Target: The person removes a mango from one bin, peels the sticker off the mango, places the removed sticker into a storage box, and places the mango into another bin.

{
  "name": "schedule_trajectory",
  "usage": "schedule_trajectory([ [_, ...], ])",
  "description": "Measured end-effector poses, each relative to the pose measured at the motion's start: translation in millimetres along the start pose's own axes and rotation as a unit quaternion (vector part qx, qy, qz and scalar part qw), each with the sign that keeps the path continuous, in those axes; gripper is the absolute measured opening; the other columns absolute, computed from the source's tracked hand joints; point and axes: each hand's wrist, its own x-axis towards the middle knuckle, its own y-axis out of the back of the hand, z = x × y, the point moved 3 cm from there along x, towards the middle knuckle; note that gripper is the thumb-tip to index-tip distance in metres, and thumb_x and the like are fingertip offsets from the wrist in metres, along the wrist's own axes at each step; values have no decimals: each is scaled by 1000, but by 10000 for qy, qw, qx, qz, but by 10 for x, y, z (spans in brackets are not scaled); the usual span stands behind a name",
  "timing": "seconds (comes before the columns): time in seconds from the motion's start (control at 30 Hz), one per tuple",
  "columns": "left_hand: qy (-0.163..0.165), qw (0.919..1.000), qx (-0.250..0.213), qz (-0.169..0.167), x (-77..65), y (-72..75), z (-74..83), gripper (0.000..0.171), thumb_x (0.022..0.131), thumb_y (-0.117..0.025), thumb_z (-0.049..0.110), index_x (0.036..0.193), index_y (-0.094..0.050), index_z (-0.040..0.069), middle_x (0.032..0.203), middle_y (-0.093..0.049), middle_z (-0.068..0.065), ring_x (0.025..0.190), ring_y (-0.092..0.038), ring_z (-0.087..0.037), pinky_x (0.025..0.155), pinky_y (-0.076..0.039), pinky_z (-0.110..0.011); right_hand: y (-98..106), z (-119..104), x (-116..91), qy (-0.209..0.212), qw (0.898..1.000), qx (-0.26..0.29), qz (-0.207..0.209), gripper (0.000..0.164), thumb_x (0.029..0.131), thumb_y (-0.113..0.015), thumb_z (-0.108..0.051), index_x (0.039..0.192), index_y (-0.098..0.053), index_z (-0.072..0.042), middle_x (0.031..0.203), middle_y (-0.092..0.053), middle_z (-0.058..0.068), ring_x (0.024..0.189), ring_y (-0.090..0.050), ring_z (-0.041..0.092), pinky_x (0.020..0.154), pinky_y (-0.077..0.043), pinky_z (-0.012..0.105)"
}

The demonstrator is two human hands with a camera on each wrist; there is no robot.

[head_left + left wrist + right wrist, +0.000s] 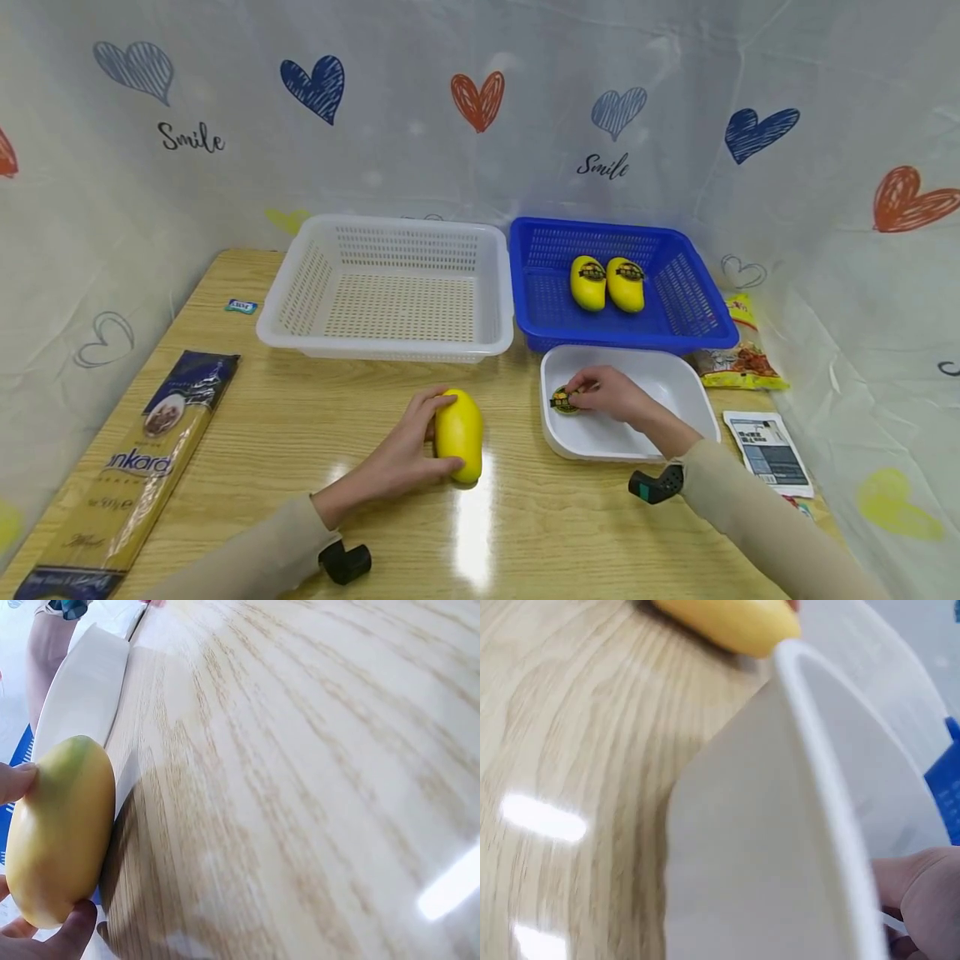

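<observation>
Held the yellow mango [461, 437] in the left hand [401, 457], long axis near-to-far, left of the white tub [667, 383]; pinched the black label [561, 402] inside that tub with the right hand [611, 393], right of the mango.

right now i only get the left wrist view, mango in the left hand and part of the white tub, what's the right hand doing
Observer: The right hand pinches a black and yellow sticker inside the white tub.
Operator: ok and i just catch a bit of blue past the tub, what's in there
Observer: That is a blue basket, and two yellow mangoes lie side by side in it, each with a sticker on top.
Operator: anything out to the left of the left hand
Observer: Yes, a long pack of pasta lies near the left edge of the table.
</observation>
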Motion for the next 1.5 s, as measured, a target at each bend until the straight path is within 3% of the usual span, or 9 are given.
schedule_trajectory([
  [0.27,10,10000,-24,-22,4,-2,4,82,77,-83,15,144,-37,2,154,-22,-17,123,-49,-26,95,-50,-33,-39,-75,55,65,9924,-1228,14,12,84,-72,-11,93,-68,-4,87,-66,3,74,-54,15,66,-45,28],
  [0.53,-87,9999,22,-63,0,12,-9,81,80,-82,21,144,-37,1,154,-22,-18,125,-47,-30,96,-49,-37,-22,-188,70,847,9668,-2409,70,7,82,-76,-13,79,-71,-8,76,-65,-3,73,-49,13,70,-43,30],
  [0.73,-85,9999,-4,-54,-9,16,-33,81,80,-83,23,144,-38,3,154,-23,-16,125,-47,-29,94,-50,-37,-9,-273,-18,1044,9652,-2388,-220,10,87,-69,-7,94,-73,-1,86,-71,2,79,-61,15,74,-51,34],
  [0.9,-169,9994,-265,-114,-19,-6,-38,82,82,-82,19,147,-34,3,156,-21,-18,120,-52,-30,92,-51,-34,-69,-584,-239,1577,9625,-2200,201,16,94,-64,-10,104,-73,-2,94,-71,2,85,-65,16,77,-54,35],
  [1.0,-232,9981,-528,-209,-33,-42,-23,82,83,-80,15,148,-32,2,159,-17,-18,119,-54,-32,92,-51,-33,-234,-829,-383,2115,9572,-1923,463,16,95,-63,-10,106,-72,-4,97,-70,4,84,-64,14,75,-55,31],
  [1.1,-172,9967,-724,-314,-47,-92,-4,80,84,-79,16,148,-32,3,161,-11,-17,123,-53,-32,94,-50,-31,-495,-995,-480,2545,9523,-1662,260,22,94,-65,-10,115,-67,-3,109,-64,10,89,-64,18,74,-55,27],
  [1.27,2,9953,-825,-505,-78,-136,25,77,88,-75,22,150,-33,6,158,-7,-19,128,-49,-33,97,-47,-30,-914,-1030,-503,2417,9548,-1723,-128,44,93,-69,-21,133,-54,-6,129,-48,12,107,-57,25,84,-53,34],
  [1.4,-218,9960,48,-865,-99,24,93,68,95,-67,26,151,-33,7,155,-20,-22,128,-48,-34,99,-47,-39,-1101,-982,-465,2302,9559,-1821,-94,51,92,-70,-26,136,-51,-10,133,-43,13,109,-54,23,88,-50,39],
  [1.5,-655,9891,951,-911,-91,344,201,59,97,-64,24,147,-39,5,149,-37,-21,126,-50,-35,97,-49,-44,-1167,-964,-450,2237,9577,-1804,-124,52,93,-69,-28,138,-49,-13,135,-40,13,101,-58,22,84,-52,37],
])
